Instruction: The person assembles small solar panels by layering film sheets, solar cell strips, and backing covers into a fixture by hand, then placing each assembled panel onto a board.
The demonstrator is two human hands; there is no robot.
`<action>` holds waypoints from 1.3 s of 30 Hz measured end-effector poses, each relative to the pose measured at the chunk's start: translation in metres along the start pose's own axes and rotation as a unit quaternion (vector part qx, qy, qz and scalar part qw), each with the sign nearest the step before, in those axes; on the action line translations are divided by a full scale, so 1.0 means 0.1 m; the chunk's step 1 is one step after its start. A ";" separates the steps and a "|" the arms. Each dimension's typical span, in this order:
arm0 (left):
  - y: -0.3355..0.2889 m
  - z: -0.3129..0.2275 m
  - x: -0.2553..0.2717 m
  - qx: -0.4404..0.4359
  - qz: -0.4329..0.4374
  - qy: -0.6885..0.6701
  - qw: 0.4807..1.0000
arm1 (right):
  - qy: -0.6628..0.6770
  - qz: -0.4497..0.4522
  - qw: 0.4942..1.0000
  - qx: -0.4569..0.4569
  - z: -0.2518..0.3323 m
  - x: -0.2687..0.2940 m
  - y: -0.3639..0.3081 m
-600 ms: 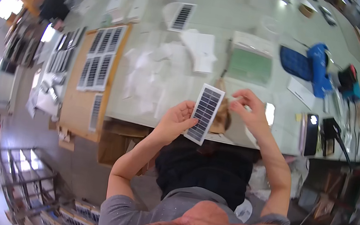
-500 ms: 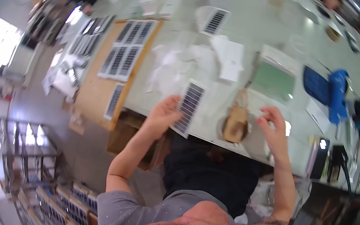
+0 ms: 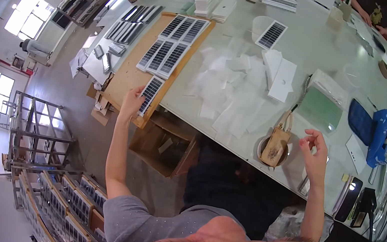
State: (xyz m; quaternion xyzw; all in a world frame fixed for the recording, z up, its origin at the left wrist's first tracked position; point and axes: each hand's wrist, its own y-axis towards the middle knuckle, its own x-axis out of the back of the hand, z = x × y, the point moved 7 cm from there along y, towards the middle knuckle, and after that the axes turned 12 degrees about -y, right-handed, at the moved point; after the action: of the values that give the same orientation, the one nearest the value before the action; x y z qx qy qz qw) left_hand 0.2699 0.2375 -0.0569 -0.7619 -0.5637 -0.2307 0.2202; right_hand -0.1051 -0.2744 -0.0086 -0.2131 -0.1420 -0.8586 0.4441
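My left hand (image 3: 131, 102) is over the wooden board (image 3: 118, 81) at the left, its fingers closed at the left edge of a small solar panel (image 3: 151, 95) with dark cells and a white border. The fingers partly cover that edge. Farther up the board, several similar panels (image 3: 167, 58) lie in two rows. My right hand (image 3: 315, 153) hovers above the table's front part, fingers loosely curled and apart, holding nothing. Just left of it, a tan block-shaped tool with a strap (image 3: 276, 147) rests on a round dish.
White sheets (image 3: 229, 86) lie loosely mid-table beside white cards (image 3: 281, 79). A green pad (image 3: 319, 108), blue cloth (image 3: 381, 135) and black phone (image 3: 348, 199) are at the right. Under the front edge is an open cardboard box (image 3: 164, 147). Another person's hands (image 3: 367, 17) show at the far right.
My left hand has moved left from the table's front edge to the board, where it was holding a solar panel before. The view has swung left; my right hand stays near the tan tool.
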 end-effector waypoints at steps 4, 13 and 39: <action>-0.08 -0.15 -0.11 -0.022 -0.005 0.094 0.995 | -0.144 -0.073 0.987 0.021 -0.04 0.24 0.28; -0.72 -1.82 -1.44 -0.232 0.061 0.068 0.969 | -0.469 -0.135 0.839 0.239 0.07 0.39 0.73; -0.51 -1.91 -1.90 -0.201 -0.073 0.087 0.973 | 0.077 0.086 0.990 -0.076 0.00 -0.33 -0.08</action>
State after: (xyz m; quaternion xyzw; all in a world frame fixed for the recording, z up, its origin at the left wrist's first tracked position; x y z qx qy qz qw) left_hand 0.1520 -0.0064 -0.0151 -0.7242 -0.5387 -0.4203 0.0930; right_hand -0.0946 -0.2473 -0.0254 -0.1912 -0.0227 -0.8393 0.5085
